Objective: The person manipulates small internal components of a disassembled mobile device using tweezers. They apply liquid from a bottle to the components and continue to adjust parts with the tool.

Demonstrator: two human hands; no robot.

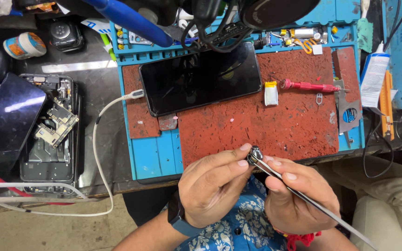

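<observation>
We see a small earbud point(255, 153) of glossy dark plastic with a shiny metal glint, pinched in our left hand point(212, 186). Our right hand point(296, 195) grips slim tweezers point(303, 197) of smooth, bright metal. The red mat point(275, 125) looks rough, pitted and matt, set in a blue silicone tray point(157, 155) with a dull finish. The phone point(200, 79) has a glossy black glass face. The screwdriver point(310, 86) has a red, smooth metal-looking handle. The worktop point(103, 93) is dark, worn and scuffed. Our shirt point(243, 227) is soft printed cloth.
</observation>
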